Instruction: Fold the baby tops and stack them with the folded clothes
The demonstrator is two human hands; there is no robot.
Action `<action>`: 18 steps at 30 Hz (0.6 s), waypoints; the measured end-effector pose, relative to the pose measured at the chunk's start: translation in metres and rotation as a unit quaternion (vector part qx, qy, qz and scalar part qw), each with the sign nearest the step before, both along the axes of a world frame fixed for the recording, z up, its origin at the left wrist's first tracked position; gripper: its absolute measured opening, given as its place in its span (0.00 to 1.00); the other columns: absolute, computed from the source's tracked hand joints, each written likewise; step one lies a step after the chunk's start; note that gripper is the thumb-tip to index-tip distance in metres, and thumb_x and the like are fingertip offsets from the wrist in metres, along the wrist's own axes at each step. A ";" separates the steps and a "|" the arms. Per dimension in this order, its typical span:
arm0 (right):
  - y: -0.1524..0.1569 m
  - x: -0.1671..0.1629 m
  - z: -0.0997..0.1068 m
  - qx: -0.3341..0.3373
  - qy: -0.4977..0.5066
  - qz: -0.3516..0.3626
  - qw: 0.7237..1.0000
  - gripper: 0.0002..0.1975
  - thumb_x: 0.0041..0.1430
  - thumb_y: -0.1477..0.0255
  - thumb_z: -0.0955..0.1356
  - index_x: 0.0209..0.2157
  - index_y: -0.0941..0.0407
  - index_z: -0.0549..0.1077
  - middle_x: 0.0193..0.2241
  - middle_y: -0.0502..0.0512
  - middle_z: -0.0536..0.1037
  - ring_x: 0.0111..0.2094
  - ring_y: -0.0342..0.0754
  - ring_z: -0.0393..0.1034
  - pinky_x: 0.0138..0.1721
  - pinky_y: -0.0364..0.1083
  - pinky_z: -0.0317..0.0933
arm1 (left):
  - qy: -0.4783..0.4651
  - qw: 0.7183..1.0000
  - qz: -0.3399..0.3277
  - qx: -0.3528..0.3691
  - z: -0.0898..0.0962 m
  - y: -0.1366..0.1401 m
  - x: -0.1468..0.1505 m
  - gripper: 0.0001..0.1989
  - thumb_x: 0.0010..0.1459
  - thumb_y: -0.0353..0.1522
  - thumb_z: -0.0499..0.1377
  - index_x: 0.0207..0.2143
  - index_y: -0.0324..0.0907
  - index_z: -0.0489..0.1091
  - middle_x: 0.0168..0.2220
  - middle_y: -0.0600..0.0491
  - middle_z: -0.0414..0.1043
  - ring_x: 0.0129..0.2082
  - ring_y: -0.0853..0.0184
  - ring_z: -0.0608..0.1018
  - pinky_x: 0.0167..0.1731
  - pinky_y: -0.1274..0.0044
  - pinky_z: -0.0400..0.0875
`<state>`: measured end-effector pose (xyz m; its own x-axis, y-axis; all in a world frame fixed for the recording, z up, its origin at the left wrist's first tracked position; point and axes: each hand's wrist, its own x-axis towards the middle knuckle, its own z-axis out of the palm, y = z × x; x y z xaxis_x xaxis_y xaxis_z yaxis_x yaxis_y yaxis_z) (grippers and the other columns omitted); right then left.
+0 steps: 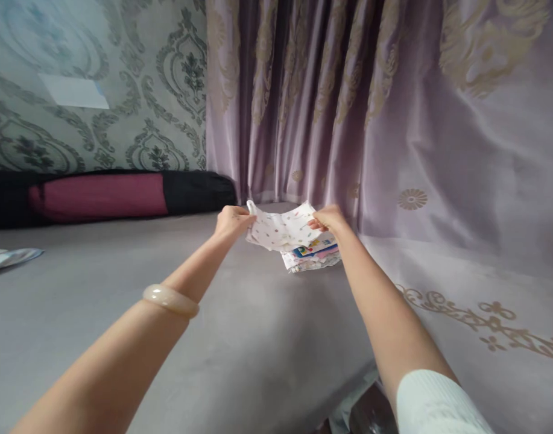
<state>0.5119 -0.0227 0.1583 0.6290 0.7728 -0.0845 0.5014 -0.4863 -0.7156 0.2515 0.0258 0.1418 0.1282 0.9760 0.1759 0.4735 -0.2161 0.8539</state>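
Observation:
Stretched between my two hands is a white cloth (283,231) printed with small coloured dots; whether it is a garment I cannot tell. My left hand (233,222) pinches its left top corner, and a pale bangle (171,299) circles that forearm. Closed on the right edge is my right hand (328,219), fingers curled over the fabric. Behind and just below the cloth lies a small stack of folded fabrics (315,260), white with blue, yellow and pink showing. The held cloth covers part of this stack.
A grey sheet-covered surface (204,361) spreads below. A black and dark pink long bundle (99,196) lies along the patterned wall. Purple curtains (394,150) hang at the back and right. Another white cloth (11,259) lies at the left edge. Dark objects (371,410) show at the bottom.

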 end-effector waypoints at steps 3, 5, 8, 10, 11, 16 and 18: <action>-0.006 0.019 0.000 0.033 -0.016 -0.034 0.999 0.07 0.60 0.78 0.64 0.37 0.66 0.73 0.26 0.63 0.80 0.21 0.42 0.74 0.19 0.36 0.61 | -0.048 0.999 0.002 -0.019 -0.003 -0.004 0.028 0.11 0.44 0.35 0.65 0.30 0.39 0.79 0.26 0.50 0.76 0.34 0.62 0.77 0.35 0.76 0.66; -0.010 0.030 0.001 0.051 -0.037 -0.051 0.997 0.10 0.60 0.75 0.65 0.42 0.65 0.72 0.27 0.62 0.80 0.23 0.44 0.75 0.21 0.37 0.64 | -0.077 0.996 -0.001 -0.035 -0.008 -0.006 0.044 0.10 0.45 0.35 0.65 0.30 0.39 0.79 0.28 0.49 0.77 0.35 0.61 0.77 0.36 0.76 0.67; -0.015 0.042 0.003 0.064 -0.075 -0.068 0.993 0.13 0.59 0.72 0.66 0.45 0.62 0.72 0.30 0.62 0.81 0.29 0.47 0.77 0.27 0.40 0.68 | -0.107 0.993 -0.003 -0.059 -0.017 -0.007 0.067 0.11 0.45 0.36 0.65 0.31 0.40 0.79 0.30 0.48 0.78 0.36 0.61 0.78 0.35 0.76 0.67; -0.018 0.045 0.004 0.066 -0.111 -0.076 0.989 0.15 0.59 0.72 0.66 0.48 0.61 0.72 0.36 0.64 0.80 0.37 0.50 0.77 0.35 0.43 0.69 | -0.128 0.989 -0.015 -0.075 -0.023 -0.006 0.080 0.11 0.46 0.36 0.64 0.32 0.40 0.79 0.30 0.49 0.78 0.36 0.61 0.78 0.34 0.76 0.67; -0.019 0.046 0.004 0.066 -0.142 -0.075 0.985 0.16 0.59 0.73 0.66 0.49 0.61 0.72 0.39 0.65 0.80 0.41 0.51 0.76 0.39 0.44 0.68 | -0.139 0.987 -0.023 -0.082 -0.026 -0.006 0.087 0.12 0.46 0.36 0.64 0.33 0.40 0.78 0.30 0.49 0.78 0.35 0.61 0.78 0.34 0.77 0.67; -0.023 0.045 -0.003 0.048 -0.277 -0.041 0.959 0.22 0.60 0.77 0.61 0.56 0.63 0.66 0.47 0.69 0.76 0.53 0.56 0.69 0.51 0.47 0.61 | -0.174 0.978 -0.026 -0.109 -0.041 -0.006 0.111 0.12 0.48 0.37 0.64 0.34 0.39 0.79 0.31 0.49 0.78 0.36 0.62 0.78 0.35 0.77 0.68; -0.024 0.045 -0.006 0.037 -0.283 -0.031 0.958 0.23 0.60 0.77 0.60 0.57 0.64 0.64 0.47 0.70 0.75 0.52 0.57 0.69 0.50 0.47 0.61 | -0.176 0.977 -0.022 -0.121 -0.047 -0.005 0.118 0.12 0.48 0.37 0.64 0.34 0.40 0.79 0.31 0.49 0.78 0.36 0.62 0.78 0.36 0.77 0.68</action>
<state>0.5570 -0.0467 0.1520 0.6029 0.7228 0.3377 0.7910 -0.4863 -0.3713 0.3692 0.0205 0.0946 0.1444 0.9894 -0.0180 0.1360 -0.0018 0.9907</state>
